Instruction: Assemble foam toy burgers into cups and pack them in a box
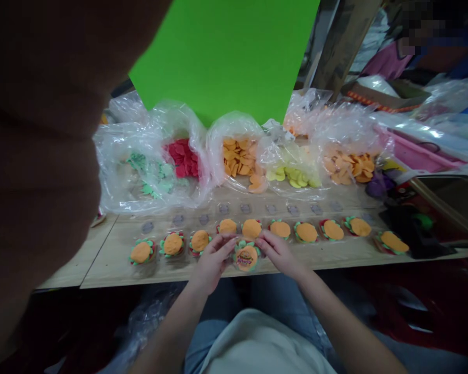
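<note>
1. Head view, surroundings: a dark blurred mass (pixel 35 156) blocks the left of your frame and overlaps the table's far-left area. Beyond the wooden table (pixel 101 265), clear plastic bags (pixel 345 130) bulge with red felt cutouts (pixel 184 158), orange felt cutouts (pixel 237 158), yellow felt cutouts (pixel 292 175) and green felt cutouts (pixel 150 187). A green board (pixel 222 57) stands behind them; a pink tray (pixel 417 150) sits to the right.
2. Materials: the felt burger (pixel 246 258) lies at the table's near edge, centred before you: a fuzzy orange disc, green scalloped trim. A row of similar felt burgers (pixel 306 232) runs along both sides.
3. Hands: your left hand (pixel 214 258) and right hand (pixel 278 254) reach in from below, fingers curved, fingertips touching the burger's upper edge on either side. Neither looks clenched; you cannot tell whether they grip it.
</note>
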Demonstrator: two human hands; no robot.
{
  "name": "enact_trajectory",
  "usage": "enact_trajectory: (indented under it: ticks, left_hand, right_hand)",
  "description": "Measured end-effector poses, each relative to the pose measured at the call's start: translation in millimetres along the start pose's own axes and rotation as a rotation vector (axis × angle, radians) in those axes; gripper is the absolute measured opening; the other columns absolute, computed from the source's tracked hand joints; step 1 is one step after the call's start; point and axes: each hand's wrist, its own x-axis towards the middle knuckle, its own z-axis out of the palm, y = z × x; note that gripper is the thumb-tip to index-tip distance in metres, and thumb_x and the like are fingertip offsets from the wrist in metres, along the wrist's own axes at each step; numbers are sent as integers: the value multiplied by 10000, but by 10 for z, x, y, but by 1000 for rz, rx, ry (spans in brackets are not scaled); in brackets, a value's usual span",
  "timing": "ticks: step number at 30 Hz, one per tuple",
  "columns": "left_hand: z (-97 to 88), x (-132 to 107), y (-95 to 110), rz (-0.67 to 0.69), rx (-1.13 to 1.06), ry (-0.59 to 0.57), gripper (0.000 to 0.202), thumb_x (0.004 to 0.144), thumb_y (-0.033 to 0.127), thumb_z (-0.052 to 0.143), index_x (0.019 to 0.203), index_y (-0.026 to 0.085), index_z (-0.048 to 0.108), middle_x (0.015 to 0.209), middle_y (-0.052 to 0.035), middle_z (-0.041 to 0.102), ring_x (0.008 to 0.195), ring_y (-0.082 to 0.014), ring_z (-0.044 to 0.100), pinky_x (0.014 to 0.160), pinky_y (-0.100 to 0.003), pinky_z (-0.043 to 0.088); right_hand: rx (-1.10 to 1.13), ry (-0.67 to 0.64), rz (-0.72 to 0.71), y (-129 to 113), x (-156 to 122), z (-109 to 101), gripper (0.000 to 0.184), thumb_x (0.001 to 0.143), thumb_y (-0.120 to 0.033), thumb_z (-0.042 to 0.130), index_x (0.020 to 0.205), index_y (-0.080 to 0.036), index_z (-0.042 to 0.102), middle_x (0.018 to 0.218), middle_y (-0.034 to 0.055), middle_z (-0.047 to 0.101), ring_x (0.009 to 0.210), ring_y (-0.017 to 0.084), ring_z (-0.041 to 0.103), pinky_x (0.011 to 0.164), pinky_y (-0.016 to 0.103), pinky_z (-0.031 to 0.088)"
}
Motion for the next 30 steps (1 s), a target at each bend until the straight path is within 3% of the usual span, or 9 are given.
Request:
enact_trajectory:
  ticks: [3,8,11,15,19,21,24,28,30]
  left_hand:
    - [-52,-42,-69,19,92,25,168,686,270,673,819,174,639,827,-21,646,744,-110,577,670,-199,429]
    - [-148,-263,-313,-85,333,-150,159,696,291,652,771,152,664,763,-41,650,706,-129,551,672,-222,402]
    - [-158,-402,-529,-179,351,-230,183,685,301,658,765,136,664,721,-41,632,655,-125,530,638,-228,386]
    - [-116,-463,-702,-209,303,-187,184,656,287,687,694,122,615,636,0,572,596,-93,479,580,-204,352]
    - [-114,-436,-699,-156,330,-164,199,704,319,644,694,123,613,625,8,556,595,-87,473,577,-199,355]
    - [-138,-425,-654,-167,294,-223,200,719,313,634,831,147,634,781,-21,609,730,-115,529,664,-211,395]
    - [-147,-399,-564,-242,190,-329,409,672,254,689,1062,205,576,1060,-60,591,950,-178,541,779,-266,432]
    - [-4,-272,-438,-197,36,-154,426,726,281,641,1129,239,512,1097,-71,579,921,-191,583,756,-319,481]
    - [113,-185,-387,-111,-80,-59,442,736,280,631,1150,268,477,1123,-62,568,904,-177,594,749,-316,490]
  right_hand:
    - [-124,-28,-14,-49,-157,32,281,905,-337,341,679,-185,412,635,-22,430,600,111,406,550,231,305]
    - [-306,-261,46,-98,-550,124,202,863,-307,422,702,-187,449,662,-17,489,600,112,407,530,226,273]
    - [-284,-368,78,-68,-724,246,122,842,-240,424,744,-186,472,699,-16,511,608,104,425,533,214,284]
    - [-194,-419,110,17,-822,367,158,854,-226,383,726,-179,463,693,-25,483,610,92,410,548,200,306]
    - [-107,-378,150,73,-810,351,203,870,-257,366,699,-175,440,679,-28,451,622,93,389,563,200,317]
    - [-53,-334,176,92,-768,298,233,880,-301,364,698,-176,439,666,-32,438,619,95,381,557,203,315]
    - [61,-233,202,123,-681,191,299,877,-399,383,685,-177,443,645,-34,427,619,100,383,556,209,325]
    - [311,60,291,141,-611,108,376,870,-499,353,695,-183,459,623,-25,457,598,109,438,569,233,371]
    - [438,86,356,129,-620,133,377,854,-517,381,722,-177,481,631,-12,508,586,115,482,563,246,396]
